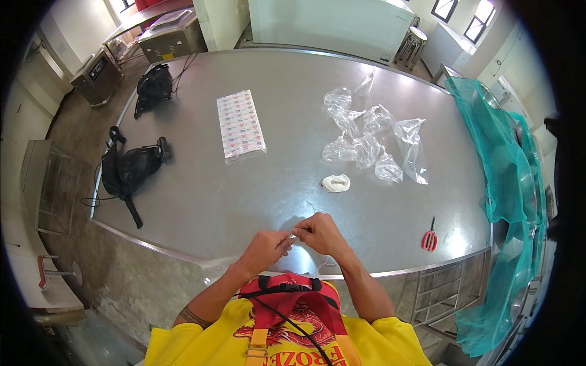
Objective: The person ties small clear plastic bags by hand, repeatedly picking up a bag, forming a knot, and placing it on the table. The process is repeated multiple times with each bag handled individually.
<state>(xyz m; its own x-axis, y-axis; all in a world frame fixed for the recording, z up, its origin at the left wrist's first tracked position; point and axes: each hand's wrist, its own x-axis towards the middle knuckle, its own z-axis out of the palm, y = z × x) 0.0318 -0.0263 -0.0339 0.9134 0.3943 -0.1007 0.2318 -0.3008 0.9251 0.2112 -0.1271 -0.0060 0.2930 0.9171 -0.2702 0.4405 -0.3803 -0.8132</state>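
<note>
Above the front edge of the steel table, my left hand (pixel 268 249) and my right hand (pixel 320 233) meet fingertip to fingertip. Both pinch a small whitish bit (pixel 291 236), apparently string or thin plastic; the fingers cover most of it. A loose white string (pixel 326 264) curls beneath my right wrist. Just beyond my right hand sits a ball of white string (pixel 335 183), with a thin strand trailing towards me. Farther back lie several crumpled clear plastic bags (pixel 365 148). Red-handled scissors (pixel 429 240) rest to the right, blades pointing away.
The steel table (pixel 279 183) carries a flat printed pack (pixel 241 123) in clear wrap. Black straps and bags (pixel 132 169) with cords lie at its left side. Green netting (pixel 499 151) drapes over metal bowls along the right. Behind the table stands a white chest freezer (pixel 329 25).
</note>
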